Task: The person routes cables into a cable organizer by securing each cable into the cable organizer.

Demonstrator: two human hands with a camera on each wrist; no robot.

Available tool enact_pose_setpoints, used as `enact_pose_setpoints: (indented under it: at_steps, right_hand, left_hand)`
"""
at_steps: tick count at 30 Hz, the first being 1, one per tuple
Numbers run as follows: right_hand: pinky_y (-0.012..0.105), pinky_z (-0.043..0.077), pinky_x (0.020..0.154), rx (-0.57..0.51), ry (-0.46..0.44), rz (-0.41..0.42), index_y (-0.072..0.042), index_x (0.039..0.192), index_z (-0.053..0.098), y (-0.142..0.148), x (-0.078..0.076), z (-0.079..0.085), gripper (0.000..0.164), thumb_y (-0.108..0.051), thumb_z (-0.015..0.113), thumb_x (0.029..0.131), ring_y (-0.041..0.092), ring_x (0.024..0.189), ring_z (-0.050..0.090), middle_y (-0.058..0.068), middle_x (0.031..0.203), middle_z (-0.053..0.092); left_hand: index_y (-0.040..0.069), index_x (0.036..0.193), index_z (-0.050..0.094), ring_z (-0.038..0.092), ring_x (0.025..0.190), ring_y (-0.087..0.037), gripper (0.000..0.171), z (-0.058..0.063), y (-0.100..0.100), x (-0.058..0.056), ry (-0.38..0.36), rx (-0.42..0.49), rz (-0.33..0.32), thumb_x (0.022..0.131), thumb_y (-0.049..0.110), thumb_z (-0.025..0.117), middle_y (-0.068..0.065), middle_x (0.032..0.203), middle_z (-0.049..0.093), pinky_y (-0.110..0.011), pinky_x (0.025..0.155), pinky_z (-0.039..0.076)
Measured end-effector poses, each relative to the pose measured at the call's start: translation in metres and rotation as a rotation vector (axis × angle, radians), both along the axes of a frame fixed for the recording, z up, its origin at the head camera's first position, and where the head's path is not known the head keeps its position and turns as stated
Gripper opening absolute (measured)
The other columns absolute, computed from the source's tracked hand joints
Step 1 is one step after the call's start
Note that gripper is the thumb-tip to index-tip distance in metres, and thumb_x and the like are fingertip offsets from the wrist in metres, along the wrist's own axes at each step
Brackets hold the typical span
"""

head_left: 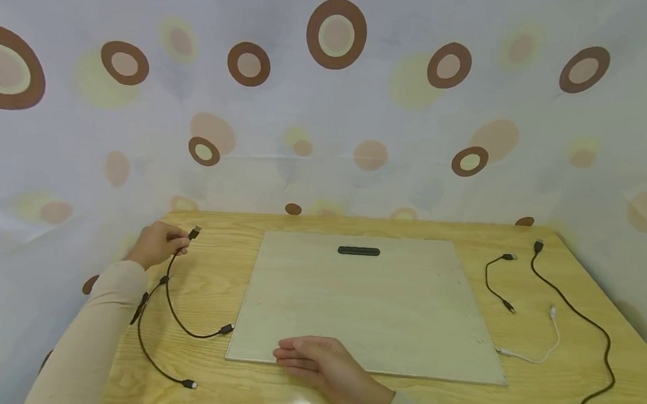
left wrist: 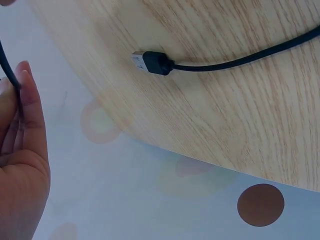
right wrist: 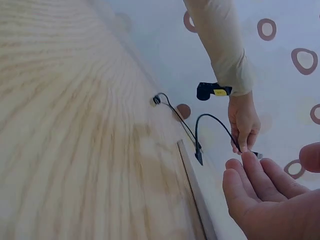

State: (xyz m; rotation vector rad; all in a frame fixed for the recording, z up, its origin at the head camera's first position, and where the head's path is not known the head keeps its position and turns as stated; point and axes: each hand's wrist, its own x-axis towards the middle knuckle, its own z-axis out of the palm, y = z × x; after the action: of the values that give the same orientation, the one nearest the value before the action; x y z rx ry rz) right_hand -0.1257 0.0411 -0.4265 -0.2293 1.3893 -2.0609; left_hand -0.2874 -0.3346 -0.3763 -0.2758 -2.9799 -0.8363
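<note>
My left hand [head_left: 157, 245] pinches a black USB cable [head_left: 170, 294] just below its USB-A plug [head_left: 195, 232], at the left of the table. From the fingers the cable curves down to a small plug [head_left: 226, 329] beside the board's left edge. A second black USB cable [head_left: 146, 348] lies further left and nearer; its metal-tipped plug [left wrist: 150, 62] shows on the wood in the left wrist view. My right hand [head_left: 333, 374] is held over the front edge of the pale board [head_left: 372, 313], fingers straight and holding nothing. The right wrist view shows its fingers [right wrist: 260, 185] extended.
A black slotted strip [head_left: 359, 251] lies at the back of the board. Right of the board are a short black cable [head_left: 491, 284], a white cable [head_left: 545, 356] and a long black cable [head_left: 593, 321]. Patterned cloth [head_left: 365, 104] rises behind the wooden table [head_left: 215, 269].
</note>
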Motion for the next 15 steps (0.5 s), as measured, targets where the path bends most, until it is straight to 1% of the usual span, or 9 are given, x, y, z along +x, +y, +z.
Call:
enact_pose_setpoints:
  at_steps: [4,7,9,12,15]
  right_hand:
    - [0.042,0.04,0.105,-0.052,-0.062,-0.002,0.014,0.132,0.046,-0.025,0.003,-0.001,0.045,-0.018,0.049,0.1,0.03,0.12,0.055,0.023,0.129,0.056]
    - [0.044,0.037,0.107,-0.089,-0.114,-0.018,0.014,0.133,0.045,-0.041,0.005,0.002,0.044,-0.015,0.047,0.101,0.031,0.123,0.053,0.025,0.131,0.054]
    - [0.045,0.036,0.107,-0.102,-0.139,-0.015,0.014,0.134,0.043,-0.051,0.007,0.004,0.044,-0.014,0.044,0.101,0.033,0.125,0.051,0.025,0.132,0.053]
    - [0.044,0.034,0.109,-0.125,-0.199,0.015,0.015,0.138,0.037,-0.065,0.008,0.004,0.048,-0.017,0.042,0.102,0.036,0.13,0.045,0.026,0.136,0.049]
    - [0.044,0.032,0.111,-0.165,-0.273,0.04,0.016,0.141,0.029,-0.08,0.008,0.002,0.055,-0.021,0.041,0.102,0.039,0.135,0.037,0.029,0.141,0.042]
  left_hand:
    - [-0.01,0.109,0.066,0.068,0.075,-0.023,0.027,0.005,0.001,0.0,-0.043,0.029,-0.003,0.097,0.013,0.057,-0.008,0.081,0.072,-0.038,0.075,0.051]
    - [-0.009,0.111,0.065,0.068,0.08,-0.023,0.029,0.009,0.0,0.0,-0.085,0.05,0.002,0.097,0.015,0.056,-0.008,0.086,0.072,-0.041,0.08,0.052]
    - [-0.009,0.115,0.063,0.068,0.083,-0.024,0.031,0.013,0.0,0.002,-0.109,0.063,-0.002,0.098,0.016,0.055,-0.011,0.09,0.072,-0.043,0.083,0.052]
    - [-0.011,0.12,0.059,0.068,0.085,-0.023,0.036,0.018,-0.001,0.003,-0.133,0.084,-0.003,0.098,0.017,0.055,-0.017,0.098,0.071,-0.045,0.085,0.052]
    - [-0.013,0.122,0.057,0.068,0.083,-0.018,0.038,0.023,0.0,0.006,-0.16,0.111,-0.001,0.098,0.017,0.055,-0.017,0.099,0.07,-0.044,0.085,0.052]
